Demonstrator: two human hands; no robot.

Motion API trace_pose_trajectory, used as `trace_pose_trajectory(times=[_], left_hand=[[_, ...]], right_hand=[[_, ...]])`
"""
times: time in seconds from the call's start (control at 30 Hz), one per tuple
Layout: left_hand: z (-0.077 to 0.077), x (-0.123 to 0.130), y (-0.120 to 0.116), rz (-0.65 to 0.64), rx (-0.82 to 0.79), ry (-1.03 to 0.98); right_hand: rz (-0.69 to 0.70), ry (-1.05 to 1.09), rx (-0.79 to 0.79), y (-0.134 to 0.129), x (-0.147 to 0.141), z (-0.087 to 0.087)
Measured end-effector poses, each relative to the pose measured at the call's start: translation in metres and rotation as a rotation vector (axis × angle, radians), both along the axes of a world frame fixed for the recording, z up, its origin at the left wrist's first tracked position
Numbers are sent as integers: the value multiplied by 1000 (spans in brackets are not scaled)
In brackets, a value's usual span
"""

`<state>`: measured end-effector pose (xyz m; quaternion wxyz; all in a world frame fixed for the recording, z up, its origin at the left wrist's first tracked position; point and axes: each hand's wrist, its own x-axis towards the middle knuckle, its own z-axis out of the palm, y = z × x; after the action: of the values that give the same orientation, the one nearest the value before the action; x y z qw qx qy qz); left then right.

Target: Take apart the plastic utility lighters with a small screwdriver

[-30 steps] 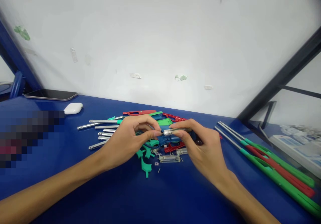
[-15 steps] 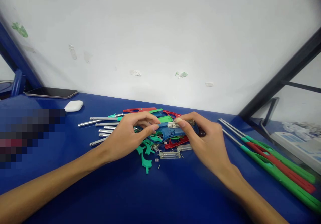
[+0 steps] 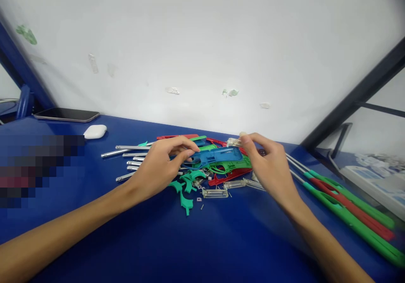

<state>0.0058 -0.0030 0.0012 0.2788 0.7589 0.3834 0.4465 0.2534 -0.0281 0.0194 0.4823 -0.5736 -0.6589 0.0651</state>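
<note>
My left hand (image 3: 163,162) pinches the end of a blue lighter casing half (image 3: 223,156) between thumb and fingers, with the hollow side showing. To the right, my right hand (image 3: 268,162) is closed on a clear lighter fuel tank (image 3: 233,142), raised just above the casing's far end. A dark rounded end (image 3: 262,152) of something shows by the right palm; its kind is hidden. Under the blue casing lie a green casing half (image 3: 221,167) and a red casing half (image 3: 230,176). Nearer me are teal triggers (image 3: 186,202) and more clear fuel tanks (image 3: 215,193).
Several metal lighter tubes (image 3: 131,148) lie left of the pile. Long-necked green and red lighters (image 3: 348,207) rest at the right. A phone (image 3: 67,114) and a white earphone case (image 3: 95,131) are at the back left, before the white wall (image 3: 190,42).
My right hand has lifted the clear fuel tank up and away from the blue casing, whose hollow inside now shows. My left hand still holds the casing.
</note>
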Motion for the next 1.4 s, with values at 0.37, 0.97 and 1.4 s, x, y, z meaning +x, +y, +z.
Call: trace_pose_trajectory(times=[0.37,0.97,1.4], left_hand=[[-9,-14,19,167,108,204],[-4,-11,17,238,506,302],[3,-45,-178,103,459,364]], right_hand=[[-58,-345,-200,24,32,-16],[-71,-406,-99,22,27,-13],[-86,-381,15,17,27,-9]])
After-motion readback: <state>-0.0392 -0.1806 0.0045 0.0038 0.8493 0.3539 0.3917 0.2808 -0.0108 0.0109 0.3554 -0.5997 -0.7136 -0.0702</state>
